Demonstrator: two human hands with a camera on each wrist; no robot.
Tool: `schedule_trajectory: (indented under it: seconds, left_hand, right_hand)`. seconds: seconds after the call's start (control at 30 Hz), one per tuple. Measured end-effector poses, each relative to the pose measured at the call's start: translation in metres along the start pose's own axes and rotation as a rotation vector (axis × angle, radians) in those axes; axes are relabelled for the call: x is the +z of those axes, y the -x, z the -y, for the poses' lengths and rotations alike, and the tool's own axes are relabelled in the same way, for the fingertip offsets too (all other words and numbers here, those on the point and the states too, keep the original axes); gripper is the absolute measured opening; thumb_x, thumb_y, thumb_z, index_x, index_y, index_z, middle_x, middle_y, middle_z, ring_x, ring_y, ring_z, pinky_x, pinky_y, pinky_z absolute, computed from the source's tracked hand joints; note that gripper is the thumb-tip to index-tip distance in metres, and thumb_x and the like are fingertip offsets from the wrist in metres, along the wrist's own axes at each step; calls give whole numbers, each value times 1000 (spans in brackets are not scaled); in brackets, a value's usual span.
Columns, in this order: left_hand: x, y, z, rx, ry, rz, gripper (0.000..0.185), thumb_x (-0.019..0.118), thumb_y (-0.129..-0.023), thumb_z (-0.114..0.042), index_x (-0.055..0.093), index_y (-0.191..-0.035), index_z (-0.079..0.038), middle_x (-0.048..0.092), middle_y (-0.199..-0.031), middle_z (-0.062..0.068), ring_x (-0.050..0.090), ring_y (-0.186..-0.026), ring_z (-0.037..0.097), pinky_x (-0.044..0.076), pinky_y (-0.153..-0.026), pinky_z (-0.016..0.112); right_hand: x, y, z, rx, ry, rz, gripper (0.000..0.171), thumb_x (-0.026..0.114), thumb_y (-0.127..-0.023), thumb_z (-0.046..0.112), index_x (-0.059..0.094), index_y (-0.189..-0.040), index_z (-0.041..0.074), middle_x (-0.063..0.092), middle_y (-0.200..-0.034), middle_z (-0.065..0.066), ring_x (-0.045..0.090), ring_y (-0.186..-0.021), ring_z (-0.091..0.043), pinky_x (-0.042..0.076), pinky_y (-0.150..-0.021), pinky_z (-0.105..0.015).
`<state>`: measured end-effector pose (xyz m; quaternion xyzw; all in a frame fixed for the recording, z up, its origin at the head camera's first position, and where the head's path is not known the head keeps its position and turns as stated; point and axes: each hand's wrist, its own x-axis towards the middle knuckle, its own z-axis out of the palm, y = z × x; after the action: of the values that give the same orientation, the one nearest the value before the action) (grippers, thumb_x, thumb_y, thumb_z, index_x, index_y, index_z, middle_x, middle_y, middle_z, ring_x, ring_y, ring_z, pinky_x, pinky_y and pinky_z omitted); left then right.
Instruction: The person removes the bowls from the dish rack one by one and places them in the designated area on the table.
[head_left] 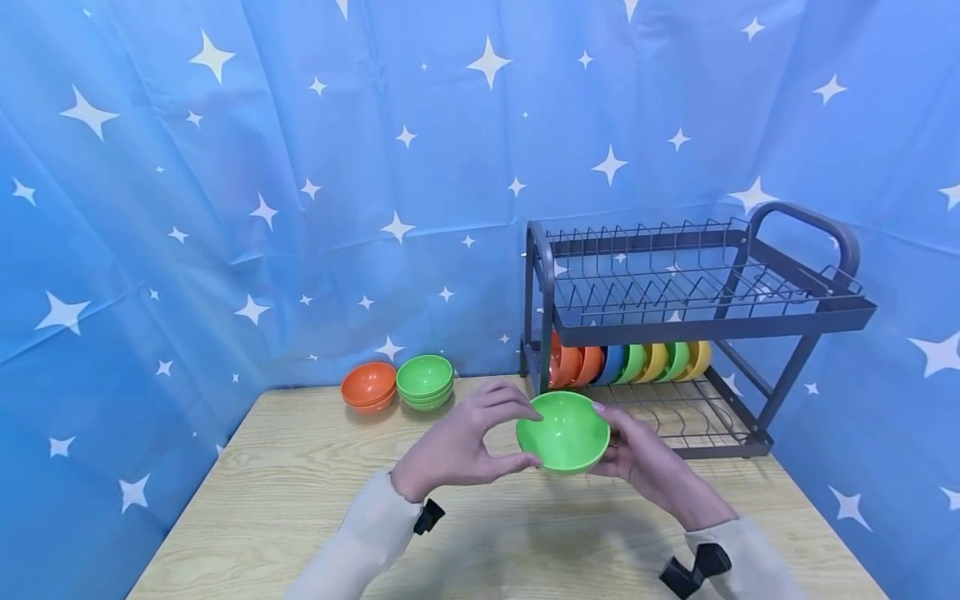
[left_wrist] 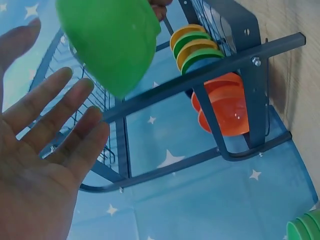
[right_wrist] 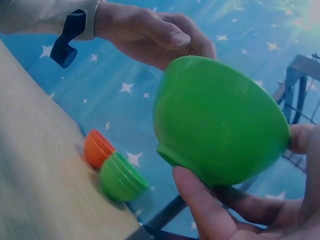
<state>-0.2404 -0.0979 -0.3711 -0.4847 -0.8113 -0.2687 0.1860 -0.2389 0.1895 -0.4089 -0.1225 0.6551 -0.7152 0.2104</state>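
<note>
Right hand (head_left: 645, 462) grasps green bowl (head_left: 564, 432) (thumb under, fingers behind) above the table (head_left: 300, 500), in front of dish rack (head_left: 787, 317); left hand (head_left: 457, 446) released, fingers spread beside it.

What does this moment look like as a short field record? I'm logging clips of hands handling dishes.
held item: green bowl, above the table
right hand: grips the bowl from below
left hand: beside the bowl, fingers relaxed, contact unclear
rack: lower tier holds upright orange, blue, green and yellow dishes
table back: orange bowls beside green bowls
</note>
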Motion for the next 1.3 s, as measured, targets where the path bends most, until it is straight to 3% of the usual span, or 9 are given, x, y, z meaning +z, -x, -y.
schedule_trajectory:
  seconds: [0.2,0.43,0.73,0.9,1.13,1.3]
  left_hand:
    - [-1,8,-14,33,-26,59,42,82,-87,-39,72,-121,-16,70,-119,-5,61,-118,9,52,-103,20]
    - [1,13,-21,135,-103,87,23,81,-89,-21,78,-111,-18,75,-110,-8,67,-110,5,50,-104,18]
    - [0,18,-22,209,-169,55,14,80,-88,-12,79,-100,-20,73,-93,-13,64,-89,0,52,-87,11]
    - [-3,21,-20,216,-194,38,15,81,-87,-11,79,-99,-20,72,-91,-13,63,-88,1,53,-87,13]
    - [-11,26,-15,196,-232,20,16,83,-84,-11,79,-96,-21,70,-87,-13,62,-84,2,54,-83,16]
    - [-17,28,-7,179,-235,-5,16,83,-84,-9,79,-94,-20,69,-86,-12,61,-82,2,53,-80,16]
  right_hand:
    - [7,-3,-6,12,-66,64,71,38,-110,47,24,-157,-4,62,-125,-7,70,-112,-19,58,-100,-42]
    - [12,-6,-9,26,-94,89,68,39,-110,47,24,-157,1,60,-125,-10,69,-112,-21,58,-101,-43]
    - [18,-10,-11,40,-81,97,72,39,-109,50,20,-158,0,60,-129,-11,69,-115,-23,56,-103,-45]
    - [19,-11,-8,21,-38,119,74,37,-109,53,23,-157,-3,66,-127,-7,71,-113,-22,58,-101,-45]
    - [22,-13,2,2,98,-5,73,42,-107,55,43,-146,-6,69,-122,-12,71,-109,-22,59,-98,-42]
    - [25,-14,8,-78,242,-122,63,46,-107,51,53,-144,1,61,-137,-19,66,-118,-30,58,-101,-41]
